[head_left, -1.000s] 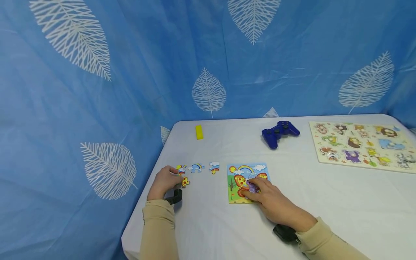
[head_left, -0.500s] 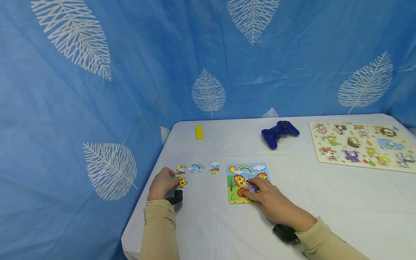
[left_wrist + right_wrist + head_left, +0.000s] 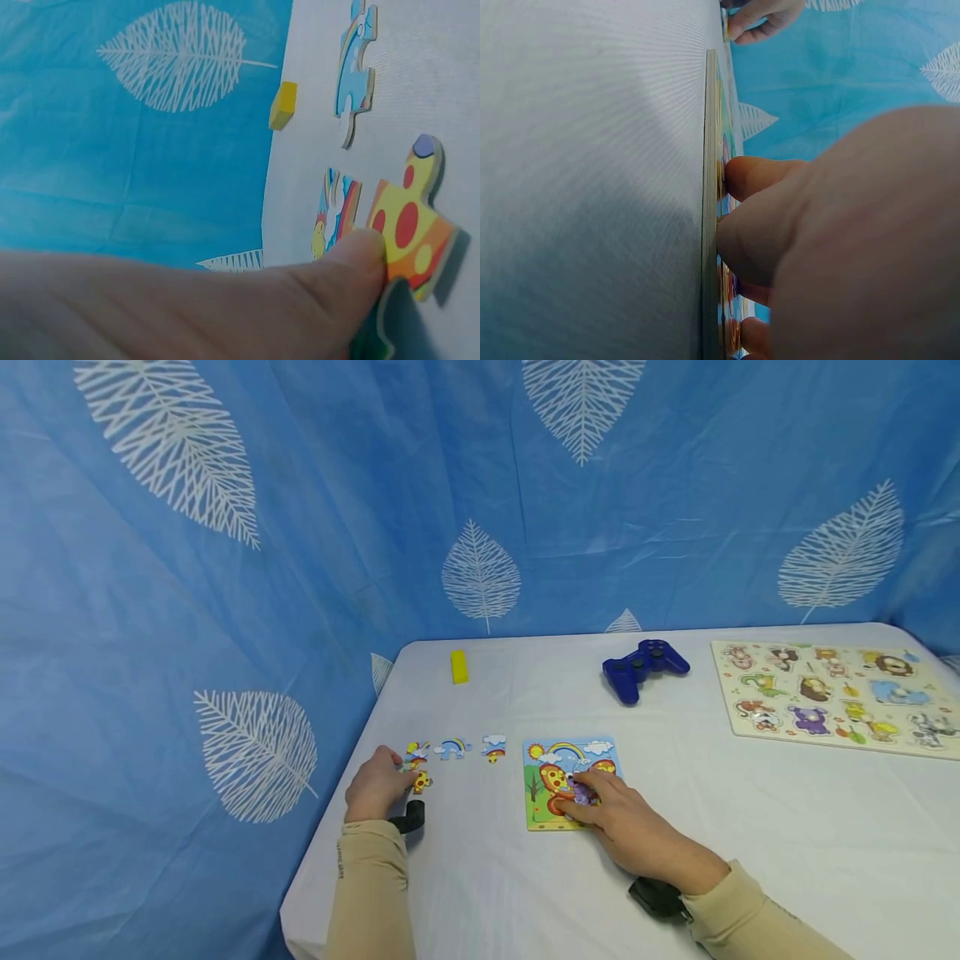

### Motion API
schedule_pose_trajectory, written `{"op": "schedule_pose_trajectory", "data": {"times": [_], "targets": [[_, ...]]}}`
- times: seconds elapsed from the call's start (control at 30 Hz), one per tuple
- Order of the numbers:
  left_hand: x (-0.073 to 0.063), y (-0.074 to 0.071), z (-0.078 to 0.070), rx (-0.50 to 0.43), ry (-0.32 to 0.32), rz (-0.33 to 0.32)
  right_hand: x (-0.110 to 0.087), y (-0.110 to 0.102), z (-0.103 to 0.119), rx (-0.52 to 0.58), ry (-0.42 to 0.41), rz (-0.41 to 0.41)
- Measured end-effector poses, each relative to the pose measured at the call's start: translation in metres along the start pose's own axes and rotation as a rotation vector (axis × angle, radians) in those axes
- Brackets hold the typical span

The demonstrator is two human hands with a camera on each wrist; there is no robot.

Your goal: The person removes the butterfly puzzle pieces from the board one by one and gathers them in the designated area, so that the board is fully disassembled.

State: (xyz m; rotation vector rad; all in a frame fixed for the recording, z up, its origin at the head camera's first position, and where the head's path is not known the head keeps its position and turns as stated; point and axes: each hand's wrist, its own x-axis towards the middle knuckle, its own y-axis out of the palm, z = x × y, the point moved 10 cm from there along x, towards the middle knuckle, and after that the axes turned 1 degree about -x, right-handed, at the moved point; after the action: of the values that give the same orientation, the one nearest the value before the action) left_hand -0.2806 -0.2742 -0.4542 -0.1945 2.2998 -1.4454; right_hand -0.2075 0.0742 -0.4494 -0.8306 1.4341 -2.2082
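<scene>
On the left of the table, my left hand [image 3: 376,783] pinches a yellow puzzle piece with red spots [image 3: 406,221], the thumb on its edge in the left wrist view. A dark green piece [image 3: 396,319] shows below the thumb, partly hidden. Just beyond lie a piece with a small yellow figure [image 3: 335,211], a rainbow piece [image 3: 453,747] and a cloud piece [image 3: 493,748]. My right hand [image 3: 628,825] rests with its fingertips on a square butterfly puzzle board [image 3: 545,817], covering its lower right part.
Toward the back of the white table [image 3: 487,893] are a yellow block [image 3: 459,667] and a blue game controller [image 3: 645,668]. A wide animal peg puzzle [image 3: 832,695] lies at the right. A blue leaf-print curtain [image 3: 375,510] borders the back and left.
The spotted piece has shifted slightly left at the left fingertips, then stayed about there. My right hand keeps its place on the puzzle board.
</scene>
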Motion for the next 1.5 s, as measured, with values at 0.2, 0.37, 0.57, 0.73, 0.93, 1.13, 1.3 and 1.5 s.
{"op": "schedule_pose_trajectory", "data": {"times": [0.2,0.37,0.57,0.73,0.93,1.13,1.3,1.5], "targets": [[-0.002,-0.001,-0.001,0.019,-0.019,-0.024,-0.001,-0.002,0.002,-0.002,-0.008,-0.014],[-0.001,-0.001,-0.001,0.02,-0.007,-0.04,-0.001,0.0,0.0,-0.001,0.004,0.007],[-0.004,-0.012,-0.018,-0.084,0.079,-0.213,-0.003,0.003,-0.005,-0.051,0.043,0.037],[-0.025,-0.002,-0.084,-0.285,0.406,-0.282,-0.003,0.0,-0.007,-0.063,0.053,0.031],[-0.056,0.066,-0.153,-0.346,0.656,0.048,-0.002,-0.005,-0.006,-0.007,0.054,0.001],[-0.073,0.1,-0.181,-0.143,0.694,0.11,-0.002,-0.014,-0.001,0.002,-0.027,-0.109],[-0.075,0.11,-0.189,-0.049,0.671,0.126,-0.001,-0.02,-0.007,0.054,0.01,-0.12],[-0.074,0.114,-0.191,-0.049,0.672,0.145,0.001,-0.02,-0.018,0.11,0.101,-0.102]]}}
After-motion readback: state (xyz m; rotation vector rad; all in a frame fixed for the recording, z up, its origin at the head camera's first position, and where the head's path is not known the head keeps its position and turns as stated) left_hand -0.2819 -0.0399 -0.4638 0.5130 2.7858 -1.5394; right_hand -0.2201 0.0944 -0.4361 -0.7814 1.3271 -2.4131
